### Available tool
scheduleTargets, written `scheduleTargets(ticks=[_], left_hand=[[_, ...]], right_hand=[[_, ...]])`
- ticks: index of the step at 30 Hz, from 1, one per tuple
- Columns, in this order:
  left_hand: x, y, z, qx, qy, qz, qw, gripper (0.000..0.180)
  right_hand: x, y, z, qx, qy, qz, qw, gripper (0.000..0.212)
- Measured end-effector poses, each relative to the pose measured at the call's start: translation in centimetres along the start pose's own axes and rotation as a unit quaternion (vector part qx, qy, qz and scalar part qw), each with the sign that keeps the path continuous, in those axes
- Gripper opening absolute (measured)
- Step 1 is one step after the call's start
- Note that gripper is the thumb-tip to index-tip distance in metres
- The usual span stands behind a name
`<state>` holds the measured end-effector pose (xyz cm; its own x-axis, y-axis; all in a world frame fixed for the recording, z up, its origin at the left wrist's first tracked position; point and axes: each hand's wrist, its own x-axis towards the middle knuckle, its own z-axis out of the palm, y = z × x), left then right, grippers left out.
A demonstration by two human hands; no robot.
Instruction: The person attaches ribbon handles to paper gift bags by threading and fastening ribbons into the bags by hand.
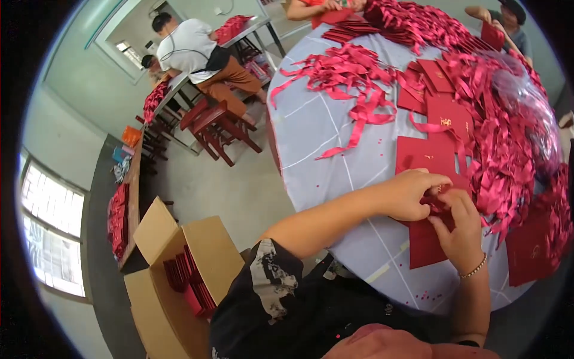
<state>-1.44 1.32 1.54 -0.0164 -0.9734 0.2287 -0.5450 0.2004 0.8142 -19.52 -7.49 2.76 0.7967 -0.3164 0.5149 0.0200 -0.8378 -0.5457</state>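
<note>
My left hand (411,194) and my right hand (461,230) meet above the table, fingers pinched together on a red ribbon (438,205). Part of the ribbon is hidden behind my fingers. Under my hands lie flat dark red cards (426,248), some with small gold marks. Beyond them, more red cards (449,113) overlap one another. A big heap of shiny red ribbons (502,161) rises just right of my hands. Farther off to the left, loose ribbons (347,78) spread over the tablecloth.
The round table has a pale checked tablecloth (305,131). Clear plastic wrap (526,96) lies on the ribbon heap. An open cardboard box (212,242) with red cards stands at my left. Co-workers handle red pieces across the table; another person (188,48) sits near red stools (221,128).
</note>
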Motion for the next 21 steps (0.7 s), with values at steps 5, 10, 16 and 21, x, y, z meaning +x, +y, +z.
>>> scheduleTargets(ticks=[5, 10, 16, 21], left_hand=[[-0.2, -0.6, -1.2, 0.040, -0.077, -0.026, 0.996, 0.059], [0.0, -0.5, -3.8, -0.008, -0.165, -0.069, 0.984, 0.054], [1.1, -1.1, -5.9, 0.053, -0.208, -0.044, 0.976, 0.040], [3.5, -0.5, -4.6, 0.044, -0.182, -0.149, 0.971, 0.047]], right_hand=[[-0.6, 0.5, -0.5, -0.034, -0.061, -0.007, 0.998, 0.018], [-0.4, 2.1, -3.1, 0.050, -0.078, 0.051, 0.994, 0.007], [-1.2, 5.0, -6.9, 0.147, 0.005, 0.158, 0.976, 0.006], [-2.9, 7.9, -9.3, 0.303, 0.097, 0.242, 0.917, 0.010]])
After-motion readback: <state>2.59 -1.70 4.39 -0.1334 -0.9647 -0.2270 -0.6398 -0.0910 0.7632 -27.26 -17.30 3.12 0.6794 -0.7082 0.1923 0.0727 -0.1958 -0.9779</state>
